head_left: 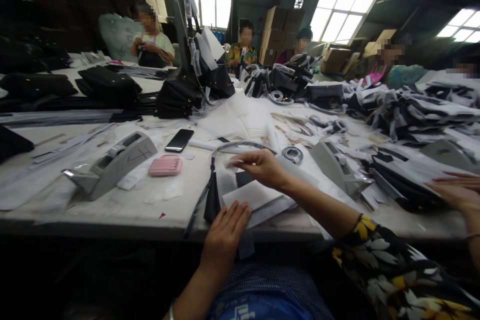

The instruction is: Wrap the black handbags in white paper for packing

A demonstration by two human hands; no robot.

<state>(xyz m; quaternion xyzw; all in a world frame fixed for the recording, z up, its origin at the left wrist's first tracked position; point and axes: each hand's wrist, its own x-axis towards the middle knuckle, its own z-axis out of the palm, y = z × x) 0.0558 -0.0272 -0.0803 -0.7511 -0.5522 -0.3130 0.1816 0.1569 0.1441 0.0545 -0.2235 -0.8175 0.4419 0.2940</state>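
Pressing flat in the head view: left hand, fingers extended side by side, palm down on a folded white sheet at the near edge of the table. Right hand is raised just above, thumb and fingertips pinched together on a small pale piece; blurred, can't tell if tape or tissue. Black bag lies under the sheets, in front of the person, its left side exposed; a translucent wrap covers part of it. Film-wrapped strap arches around its left and far side. Coiled strap sits beyond the right wrist. To the left: pink case, black phone just behind it, grey tape dispenser farther left, tilted. Second dispenser stands to the right of the bag. Far right, a co-worker's hand rests on pale sheeting over another dark bag. Across the table, more co-workers sit behind piles of black bags.
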